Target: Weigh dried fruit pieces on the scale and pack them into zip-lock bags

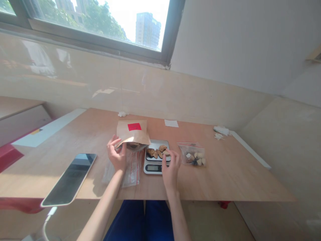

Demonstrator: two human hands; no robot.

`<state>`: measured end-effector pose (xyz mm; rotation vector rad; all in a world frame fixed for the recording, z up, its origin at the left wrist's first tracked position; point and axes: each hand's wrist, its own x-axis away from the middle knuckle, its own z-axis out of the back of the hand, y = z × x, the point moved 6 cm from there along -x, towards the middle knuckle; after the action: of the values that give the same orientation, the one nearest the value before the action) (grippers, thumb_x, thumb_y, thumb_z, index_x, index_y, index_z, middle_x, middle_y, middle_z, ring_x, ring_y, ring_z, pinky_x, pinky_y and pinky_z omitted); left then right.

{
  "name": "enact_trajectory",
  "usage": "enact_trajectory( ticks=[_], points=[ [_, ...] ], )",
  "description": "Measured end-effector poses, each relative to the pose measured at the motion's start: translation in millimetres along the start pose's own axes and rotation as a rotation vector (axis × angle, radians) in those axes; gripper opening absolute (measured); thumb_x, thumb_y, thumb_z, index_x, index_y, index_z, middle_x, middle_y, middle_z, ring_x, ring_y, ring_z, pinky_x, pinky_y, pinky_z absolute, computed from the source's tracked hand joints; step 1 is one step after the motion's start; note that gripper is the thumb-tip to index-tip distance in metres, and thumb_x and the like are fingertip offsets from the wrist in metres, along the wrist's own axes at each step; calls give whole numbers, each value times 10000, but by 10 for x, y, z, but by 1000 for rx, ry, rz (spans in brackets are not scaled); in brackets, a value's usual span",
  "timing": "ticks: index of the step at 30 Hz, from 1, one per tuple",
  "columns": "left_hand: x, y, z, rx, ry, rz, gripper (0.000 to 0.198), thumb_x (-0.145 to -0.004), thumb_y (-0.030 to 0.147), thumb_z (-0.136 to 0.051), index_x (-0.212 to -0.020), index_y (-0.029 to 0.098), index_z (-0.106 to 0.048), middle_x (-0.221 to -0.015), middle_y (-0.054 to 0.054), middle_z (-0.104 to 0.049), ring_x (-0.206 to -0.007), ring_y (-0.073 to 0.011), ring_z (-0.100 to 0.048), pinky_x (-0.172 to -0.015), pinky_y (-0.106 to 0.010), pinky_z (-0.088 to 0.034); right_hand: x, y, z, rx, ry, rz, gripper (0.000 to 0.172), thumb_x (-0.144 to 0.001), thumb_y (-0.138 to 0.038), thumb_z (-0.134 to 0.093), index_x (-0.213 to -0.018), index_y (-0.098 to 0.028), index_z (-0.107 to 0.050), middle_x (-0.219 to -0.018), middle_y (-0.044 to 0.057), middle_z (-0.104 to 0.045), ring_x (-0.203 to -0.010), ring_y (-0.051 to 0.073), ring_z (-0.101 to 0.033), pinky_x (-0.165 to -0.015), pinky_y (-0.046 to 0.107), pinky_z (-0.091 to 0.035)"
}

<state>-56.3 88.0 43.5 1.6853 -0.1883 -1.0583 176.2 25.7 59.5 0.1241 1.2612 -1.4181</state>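
My left hand [116,154] grips the open mouth of a brown paper bag [132,133] with a red label, tilted toward a small digital scale [156,157]. Several brown nut-like pieces [157,151] lie on the scale's platform. Over the scale's near right edge is my right hand [171,168], its fingers curled and touching the pieces. What the fingers hold, if anything, is hidden. Empty clear zip bags [130,169] lie flat under my left wrist.
A filled zip bag [194,154] of mixed pale pieces lies right of the scale. A tablet [71,178] rests at the table's front left edge. White paper slips [171,123] and scraps [220,131] sit near the back wall.
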Motion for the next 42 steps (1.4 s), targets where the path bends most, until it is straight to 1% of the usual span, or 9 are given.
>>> enact_trajectory(
  ticks=[3,6,10,14,26,31,35,38,42],
  points=[
    [9,53,-4,4,-17,-28,189,-817,318,-563,-939,175,-585,-1228,-124,-553,-1112,-199,-555,-794,-289,-494,47,-495,-223,-241,-230,71,307,-908,-142,-321,-1050,-178,-591,-1006,97,-608,-1020,183,-547,-908,346,-445],
    [16,70,9,-27,-11,-41,173,-831,313,-543,-915,170,-590,-1174,-118,-586,-1096,-197,-564,-786,-291,-499,48,-833,-593,-232,-455,126,399,-871,-60,-287,-1166,-111,-551,-1156,145,-591,-1137,199,-512,-966,347,-428],
    [26,36,1,-8,-27,-28,212,-824,350,-552,-917,164,-593,-1139,-117,-611,-1047,-199,-590,-730,-283,-510,-88,-873,-1041,17,-595,125,388,-841,-50,-357,-1171,-62,-561,-1095,204,-623,-1042,275,-574,-874,404,-470],
    [33,10,-15,-1,-33,4,230,-819,377,-552,-904,168,-594,-1092,-111,-638,-1003,-195,-612,-709,-281,-512,-218,-818,-1238,141,-670,107,288,-819,-39,-423,-947,-96,-674,-863,187,-690,-796,254,-643,-751,365,-497],
    [78,193,13,49,-78,-64,191,-866,322,-449,-935,178,-554,-1179,-130,-604,-1092,-191,-582,-807,-308,-509,-103,-856,-737,-202,-384,23,283,-856,-140,-515,-1082,-252,-644,-1036,80,-602,-1013,221,-553,-896,359,-475],
    [34,272,-2,34,-91,-65,218,-872,328,-443,-938,171,-579,-1065,-107,-659,-988,-185,-627,-780,-312,-521,-170,-827,-283,-357,-397,131,289,-860,-180,-544,-1120,-271,-630,-1098,58,-606,-1059,181,-561,-937,326,-466],
    [-181,401,-36,-144,-61,-30,244,-862,355,-464,-925,171,-611,-897,-70,-686,-813,-168,-648,-700,-279,-507,-314,-542,104,-368,-213,98,261,-860,-258,-554,-1106,-266,-641,-1068,66,-625,-994,177,-589,-871,326,-488],
    [-408,542,-116,-246,-88,-59,228,-846,350,-475,-872,175,-618,-791,-45,-671,-679,-158,-626,-669,-276,-480,-473,-254,73,-224,-162,21,250,-841,-282,-575,-1070,-242,-667,-969,70,-648,-910,184,-583,-819,328,-477],
    [-624,685,-222,-255,-174,-78,206,-843,347,-473,-833,198,-615,-754,-36,-665,-692,-182,-627,-710,-298,-471,-644,-15,-333,53,-367,-41,225,-774,-248,-657,-993,-251,-711,-892,92,-659,-881,241,-546,-809,399,-427]
  ],
)
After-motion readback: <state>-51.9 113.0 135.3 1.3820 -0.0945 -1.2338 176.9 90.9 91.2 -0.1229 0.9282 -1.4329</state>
